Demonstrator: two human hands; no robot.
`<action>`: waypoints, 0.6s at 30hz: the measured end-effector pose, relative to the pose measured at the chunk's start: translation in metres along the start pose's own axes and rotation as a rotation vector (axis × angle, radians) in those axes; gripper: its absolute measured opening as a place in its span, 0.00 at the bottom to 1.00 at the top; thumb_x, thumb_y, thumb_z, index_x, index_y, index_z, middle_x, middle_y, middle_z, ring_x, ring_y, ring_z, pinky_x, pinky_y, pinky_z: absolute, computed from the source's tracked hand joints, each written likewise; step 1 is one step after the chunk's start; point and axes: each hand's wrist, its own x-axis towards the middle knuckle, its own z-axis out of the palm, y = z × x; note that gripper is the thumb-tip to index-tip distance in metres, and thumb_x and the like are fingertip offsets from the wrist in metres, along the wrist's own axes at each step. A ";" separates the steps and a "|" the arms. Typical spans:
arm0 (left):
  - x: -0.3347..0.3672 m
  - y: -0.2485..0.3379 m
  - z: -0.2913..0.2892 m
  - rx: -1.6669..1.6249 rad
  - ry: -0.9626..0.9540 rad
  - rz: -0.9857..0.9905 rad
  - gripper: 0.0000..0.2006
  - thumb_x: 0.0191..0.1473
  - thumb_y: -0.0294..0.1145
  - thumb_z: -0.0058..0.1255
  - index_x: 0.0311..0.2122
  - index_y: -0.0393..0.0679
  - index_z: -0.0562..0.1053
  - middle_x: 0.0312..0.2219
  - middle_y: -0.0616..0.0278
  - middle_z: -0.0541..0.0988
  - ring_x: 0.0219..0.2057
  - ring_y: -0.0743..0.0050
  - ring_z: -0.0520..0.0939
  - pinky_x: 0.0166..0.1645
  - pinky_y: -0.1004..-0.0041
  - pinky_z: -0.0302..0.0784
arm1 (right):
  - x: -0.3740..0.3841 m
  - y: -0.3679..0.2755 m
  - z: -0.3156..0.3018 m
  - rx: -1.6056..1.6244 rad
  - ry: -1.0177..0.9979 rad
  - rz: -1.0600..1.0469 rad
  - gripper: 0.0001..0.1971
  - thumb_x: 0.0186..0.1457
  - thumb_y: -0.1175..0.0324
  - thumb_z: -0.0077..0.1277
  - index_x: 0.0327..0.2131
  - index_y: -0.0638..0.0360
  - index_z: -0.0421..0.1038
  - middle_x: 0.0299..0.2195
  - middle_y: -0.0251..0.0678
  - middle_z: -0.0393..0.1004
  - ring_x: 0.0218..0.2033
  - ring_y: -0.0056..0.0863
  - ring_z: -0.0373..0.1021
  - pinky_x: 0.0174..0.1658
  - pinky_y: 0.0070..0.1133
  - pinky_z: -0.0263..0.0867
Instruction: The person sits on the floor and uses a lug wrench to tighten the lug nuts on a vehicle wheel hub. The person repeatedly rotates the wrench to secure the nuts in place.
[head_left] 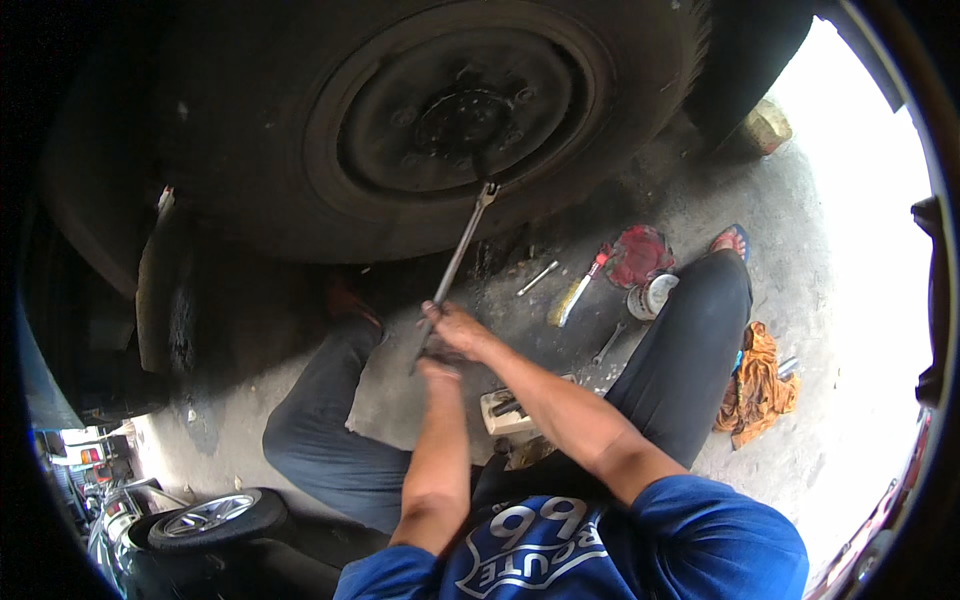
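Note:
Both my hands are wrapped round the handle of a long metal breaker bar (461, 247). My right hand (455, 330) grips it higher up, and my left hand (438, 366), slightly blurred, closes on the lower end. The bar slants up and away to its jointed head, which sits at the lower part of a dark wheel (375, 140). Several wheel nuts ring the hub (462, 122). Whether the head sits on a nut is too dark to tell.
On the concrete to the right lie a short metal rod (538, 278), a brush (578, 290), a red cloth (640, 257), a tin (655, 297) and a spanner (608, 343). An orange rag (758, 388) lies beyond my right leg. Another wheel (215, 517) rests at lower left.

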 end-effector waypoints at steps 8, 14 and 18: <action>-0.058 0.260 0.147 -0.511 -0.017 0.380 0.13 0.60 0.36 0.36 0.31 0.41 0.72 0.22 0.62 0.75 0.25 0.65 0.77 0.43 0.59 0.79 | -0.037 -0.115 -0.006 0.537 -0.124 -0.274 0.34 0.63 0.45 0.47 0.58 0.70 0.58 0.44 0.55 0.75 0.40 0.40 0.78 0.44 0.30 0.76; -0.217 0.200 0.340 -0.061 -0.417 0.963 0.21 0.62 0.47 0.39 0.45 0.36 0.68 0.39 0.52 0.75 0.43 0.62 0.77 0.49 0.64 0.75 | -0.167 -0.233 -0.077 0.083 0.715 -1.260 0.18 0.56 0.69 0.57 0.49 0.64 0.71 0.33 0.44 0.77 0.36 0.37 0.74 0.38 0.27 0.70; -0.256 0.092 0.428 0.285 -0.489 1.378 0.15 0.65 0.39 0.40 0.45 0.37 0.71 0.35 0.58 0.74 0.39 0.68 0.75 0.45 0.68 0.73 | -0.212 -0.309 -0.067 -0.021 1.260 -1.950 0.14 0.49 0.70 0.57 0.41 0.61 0.72 0.39 0.40 0.76 0.30 0.30 0.73 0.41 0.25 0.70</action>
